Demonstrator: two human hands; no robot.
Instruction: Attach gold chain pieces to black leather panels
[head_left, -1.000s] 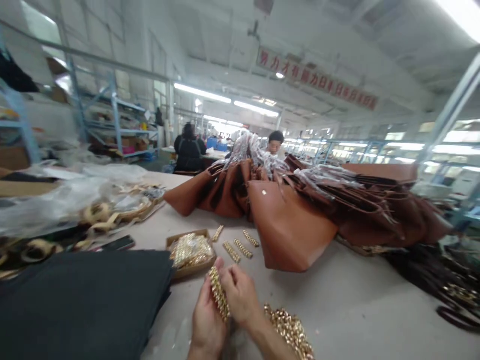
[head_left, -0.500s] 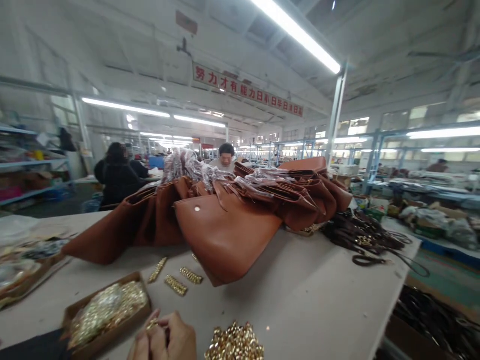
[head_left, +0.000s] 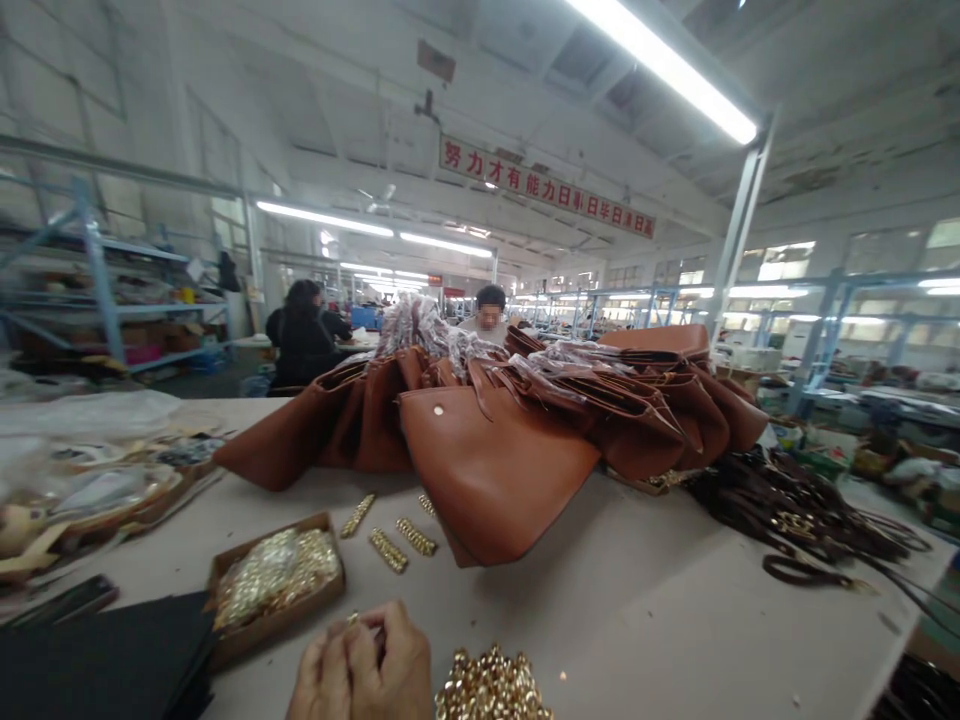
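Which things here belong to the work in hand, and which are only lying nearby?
Seem part of the job:
hands, with a bit of gold metal showing there
pile of gold pieces
gold strips
open box of shiny gold contents

Seem just lying about, untouched:
brown bags
dark straps
black sheets

A broad bare stretch of tabletop (head_left: 660, 600) at lower right gives a hand passage, bounded above by heaped brown leather bags (head_left: 495, 470) and at right by tangled dark straps (head_left: 795, 510). At bottom centre, a gold bead pile (head_left: 493, 690) obstructs the direct way there from the hands (head_left: 367, 660); leftward, a cardboard box (head_left: 262, 630) stands in the way.
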